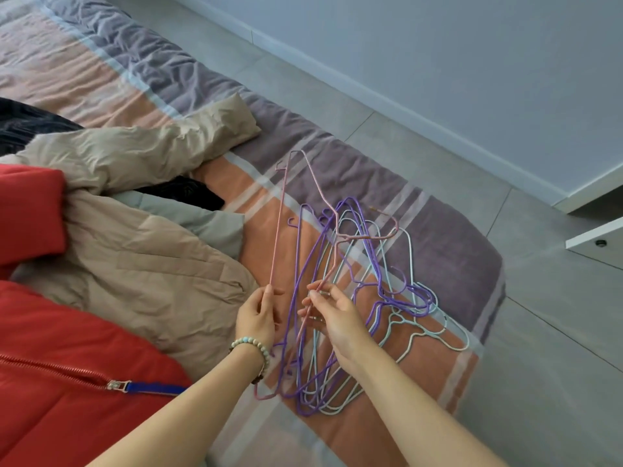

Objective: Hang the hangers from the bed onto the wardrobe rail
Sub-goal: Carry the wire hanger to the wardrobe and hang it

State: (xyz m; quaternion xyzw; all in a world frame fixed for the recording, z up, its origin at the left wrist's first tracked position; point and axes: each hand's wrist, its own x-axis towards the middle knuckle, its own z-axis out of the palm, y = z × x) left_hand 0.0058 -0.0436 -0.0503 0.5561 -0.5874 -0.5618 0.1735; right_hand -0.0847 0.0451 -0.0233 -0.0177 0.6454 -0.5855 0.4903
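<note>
- This is a bedroom in a home.
- A bed (141, 62) fills most of the view, covered by a crumpled spread striped in purple, peach and pale blue.
- Outdoor clothes lie loose across it: a beige padded jacket (141, 251), a red quilted jacket (67, 382) with a metal zip, and a dark garment (20, 123) at the bed's far left.
- A heap of coated wire hangers (354, 298) in purple, pink and pale blue lies near the bed's right edge.
- Beside the bed is a floor (556, 332) of large grey tiles, which meets a plain pale wall (472, 45) at a skirting board (371, 92).
- White furniture panels (593, 234) stand at the right, cut off by the picture's edge.
</note>
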